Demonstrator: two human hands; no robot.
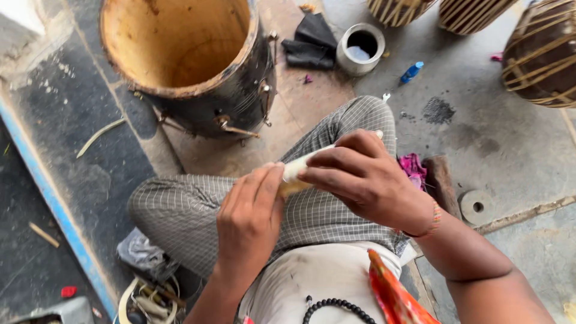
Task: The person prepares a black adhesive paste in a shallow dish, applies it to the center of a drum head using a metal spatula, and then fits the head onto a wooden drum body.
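I sit cross-legged on the floor in grey checked trousers (198,207). Both hands hold one pale, whitish strip or stick (298,167) above my lap. My left hand (251,219) wraps around its lower, yellowish end. My right hand (360,177) closes over its upper part, fingers curled across it; a short white tip sticks out past the knuckles. A beaded band sits on my right wrist. Right in front of my knees stands a large dark drum shell (195,60) with an open, bare wooden inside and metal hooks on its side.
A small metal cup (360,48), a black cloth (311,42) and a blue bottle (411,72) lie beyond the shell. Rope-laced drums (543,51) stand at the far right. A pink rag (413,167), a wooden block and a stone ring (477,207) lie by my right knee. Loose straps sit at lower left.
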